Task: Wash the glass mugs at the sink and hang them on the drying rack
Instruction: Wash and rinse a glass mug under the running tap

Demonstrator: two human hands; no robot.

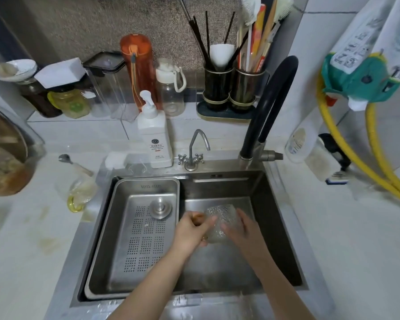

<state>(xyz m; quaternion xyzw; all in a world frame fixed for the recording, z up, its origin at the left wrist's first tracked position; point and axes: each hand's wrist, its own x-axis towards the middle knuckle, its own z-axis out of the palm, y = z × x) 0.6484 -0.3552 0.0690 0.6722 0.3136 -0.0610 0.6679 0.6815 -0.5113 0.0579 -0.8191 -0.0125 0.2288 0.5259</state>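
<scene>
A textured glass mug (219, 218) is held over the right basin of the steel sink (277, 227). My left hand (191, 229) grips it from the left, near its amber handle. Against the mug's right side rests my right hand (243, 229), fingers wrapped around the wall. A second glass mug with a yellow handle (79, 192) lies on the counter left of the sink. No drying rack shows in this view.
A perforated steel drain tray (125, 239) with a round plug fills the sink's left half. The black flexible faucet (273, 100) and a small chrome tap (194, 148) stand behind, beside a white soap pump bottle (155, 137). Bottles, jars and utensil holders line the back.
</scene>
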